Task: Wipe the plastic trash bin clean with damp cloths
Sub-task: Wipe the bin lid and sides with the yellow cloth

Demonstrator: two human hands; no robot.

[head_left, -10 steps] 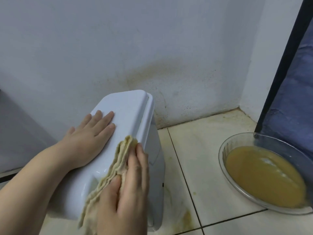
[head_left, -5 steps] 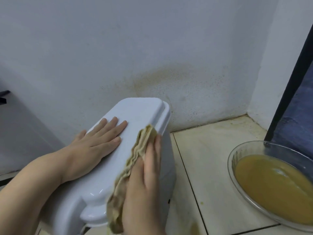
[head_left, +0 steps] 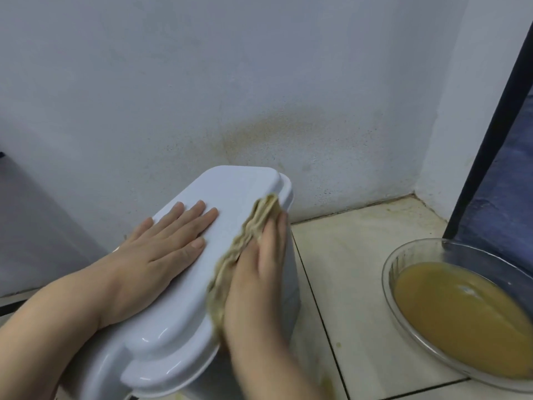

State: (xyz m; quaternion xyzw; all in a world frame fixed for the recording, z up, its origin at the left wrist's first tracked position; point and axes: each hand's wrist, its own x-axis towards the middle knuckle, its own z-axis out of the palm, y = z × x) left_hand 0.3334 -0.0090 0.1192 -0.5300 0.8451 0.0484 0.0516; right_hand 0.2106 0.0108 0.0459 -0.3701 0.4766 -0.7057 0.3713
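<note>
A white plastic trash bin [head_left: 236,189] with a closed lid stands on the tiled floor against the wall. My left hand [head_left: 161,246] lies flat on the lid, fingers spread, holding nothing. My right hand [head_left: 259,278] presses a folded, yellow-stained damp cloth [head_left: 251,229] against the lid's right edge. The cloth's folds stick out beyond my fingertips toward the bin's far right corner. Most of the cloth is hidden under my palm.
A clear glass bowl [head_left: 403,255] of murky yellow-brown water sits on the floor at the right. The wall [head_left: 274,131] behind the bin carries a yellowish stain. A dark vertical post [head_left: 490,134] stands at the right, with blue fabric behind it.
My right hand has slid the cloth forward along the lid's right edge toward the far corner. My left hand stays flat on the lid. The view has shifted slightly.
</note>
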